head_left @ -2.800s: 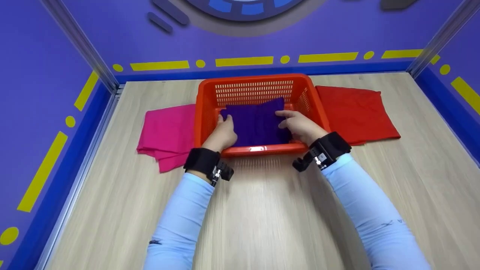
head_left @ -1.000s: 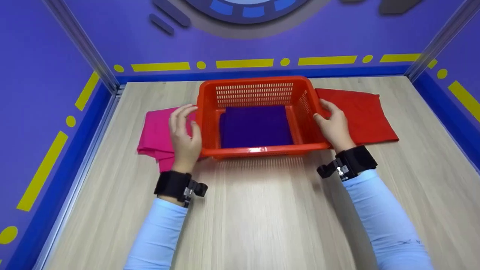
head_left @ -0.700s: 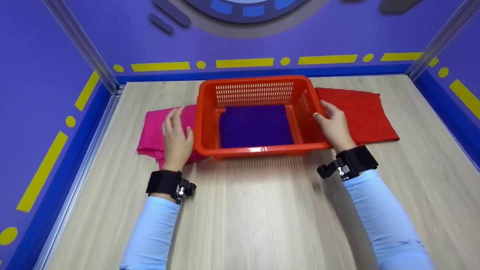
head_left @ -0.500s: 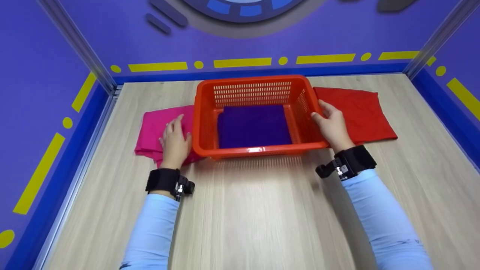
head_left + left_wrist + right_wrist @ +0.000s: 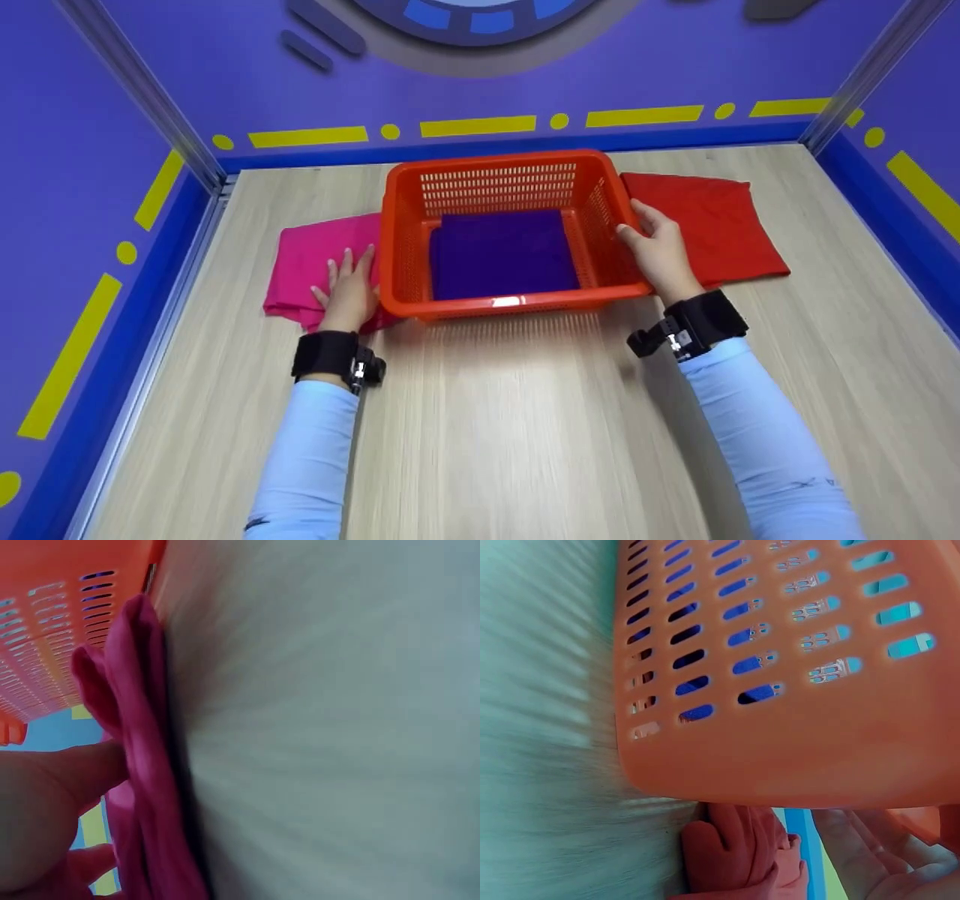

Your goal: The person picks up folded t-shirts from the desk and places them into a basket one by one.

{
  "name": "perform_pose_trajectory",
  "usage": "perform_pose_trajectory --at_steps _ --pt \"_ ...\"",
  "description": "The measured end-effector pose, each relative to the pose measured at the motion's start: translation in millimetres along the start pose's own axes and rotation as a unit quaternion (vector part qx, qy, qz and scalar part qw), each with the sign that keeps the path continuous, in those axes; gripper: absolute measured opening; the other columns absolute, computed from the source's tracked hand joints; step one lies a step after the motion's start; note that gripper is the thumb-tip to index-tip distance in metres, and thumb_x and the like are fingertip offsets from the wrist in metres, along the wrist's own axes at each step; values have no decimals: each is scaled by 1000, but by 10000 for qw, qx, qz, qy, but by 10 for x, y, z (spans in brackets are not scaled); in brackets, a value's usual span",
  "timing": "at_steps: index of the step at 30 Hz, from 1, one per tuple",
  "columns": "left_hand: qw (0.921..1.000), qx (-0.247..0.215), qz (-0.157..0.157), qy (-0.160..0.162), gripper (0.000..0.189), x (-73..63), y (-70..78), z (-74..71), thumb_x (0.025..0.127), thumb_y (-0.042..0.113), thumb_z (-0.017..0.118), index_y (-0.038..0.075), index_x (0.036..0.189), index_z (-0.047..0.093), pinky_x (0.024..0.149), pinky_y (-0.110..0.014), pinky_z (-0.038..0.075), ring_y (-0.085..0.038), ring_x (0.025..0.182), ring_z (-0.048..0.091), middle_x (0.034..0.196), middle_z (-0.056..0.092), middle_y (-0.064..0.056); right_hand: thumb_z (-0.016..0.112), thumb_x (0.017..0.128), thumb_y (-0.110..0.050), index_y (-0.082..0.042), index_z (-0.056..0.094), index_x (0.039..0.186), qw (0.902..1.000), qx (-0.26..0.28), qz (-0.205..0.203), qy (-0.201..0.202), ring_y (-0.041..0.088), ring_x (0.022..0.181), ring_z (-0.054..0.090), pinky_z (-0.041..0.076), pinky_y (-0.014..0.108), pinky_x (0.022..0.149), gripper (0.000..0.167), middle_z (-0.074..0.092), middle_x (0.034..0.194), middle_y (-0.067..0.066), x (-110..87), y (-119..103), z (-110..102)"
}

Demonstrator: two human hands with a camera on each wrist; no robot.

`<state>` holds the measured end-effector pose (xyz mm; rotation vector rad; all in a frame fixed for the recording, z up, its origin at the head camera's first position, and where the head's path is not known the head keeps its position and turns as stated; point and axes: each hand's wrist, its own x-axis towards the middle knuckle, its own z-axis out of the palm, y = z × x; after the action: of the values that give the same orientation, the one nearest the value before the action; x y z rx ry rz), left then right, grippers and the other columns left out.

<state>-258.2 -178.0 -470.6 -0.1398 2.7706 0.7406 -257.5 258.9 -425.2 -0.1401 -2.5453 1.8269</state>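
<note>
An orange-red plastic basket (image 5: 517, 304) with slotted walls stands at the middle back of the table. Inside it lies a folded purple cloth (image 5: 504, 253). My right hand (image 5: 664, 251) grips the basket's right rim, thumb on the inner side. With fingers spread, my left hand (image 5: 349, 300) rests on a folded pink cloth (image 5: 300, 262) at the basket's left. In the left wrist view, the thumb touches the layered edge of the pink cloth (image 5: 146, 772). The basket hides the pink cloth's right end.
A folded red cloth (image 5: 724, 229) lies right of the basket, partly behind my right hand. The wooden table (image 5: 495, 435) extends toward me. Purple-blue panels (image 5: 525, 97) close off the back and both sides.
Both hands have left the purple cloth, which now lies flat in the basket. The right hand has taken the basket's right rim. The left hand has moved down onto the pink cloth.
</note>
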Motion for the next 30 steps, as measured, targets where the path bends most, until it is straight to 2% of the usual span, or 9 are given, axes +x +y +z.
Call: perform_pose_trajectory --at_steps 5,9,14,17,23,27,30 --pt "9996 -17 -49 -270 71 -35 -13 -37 105 11 49 24 164 14 108 -77 -11 -43 150 -18 168 -9 -17 54 105 -14 -5 26 160 10000 -31 -63 -56 26 140 43 36 42 115 62 35 160 16 -15 6 14" --pt "9994 17 -48 -328 71 -92 -19 -77 104 12 53 26 164 17 108 -79 -7 -45 151 -15 169 -5 -18 53 106 -16 -7 24 161 9999 -93 -9 -129 27 141 43 36 42 115 63 34 161 16 -16 3 26" --pt "9994 113 -23 -329 75 -175 11 -122 102 16 59 27 164 18 107 -82 0 -50 151 -7 168 1 -20 53 106 -17 -8 23 162 9999 -79 86 -117 26 143 40 35 42 116 63 32 162 15 -6 -11 1" --pt "9990 191 -67 -398 81 -233 31 -149 100 19 64 27 164 15 106 -83 5 -53 149 -2 168 -3 -22 53 106 -17 -8 23 162 9998 -79 128 -118 25 144 39 34 41 117 64 31 163 14 5 -19 -11" --pt "9948 589 -350 -755 91 -370 58 -193 96 23 70 27 164 10 101 -85 18 -62 145 -1 165 -11 -28 53 106 -16 -8 23 162 9998 -42 191 -93 25 144 38 34 40 117 64 30 164 14 9 -11 -1" --pt "9912 1071 -320 -712 94 -475 21 -185 92 30 76 26 164 15 99 -82 29 -63 143 8 165 3 -30 52 106 -17 -9 23 162 9998 11 173 -99 26 142 41 36 41 116 64 33 162 15 -1 -8 0" --pt "9888 1425 -108 -429 96 -549 -56 -169 87 39 80 27 163 22 101 -81 27 -60 141 17 163 17 -28 52 106 -17 -8 22 162 9998 37 168 -109 26 142 42 36 41 115 64 33 162 16 -2 -14 -2"
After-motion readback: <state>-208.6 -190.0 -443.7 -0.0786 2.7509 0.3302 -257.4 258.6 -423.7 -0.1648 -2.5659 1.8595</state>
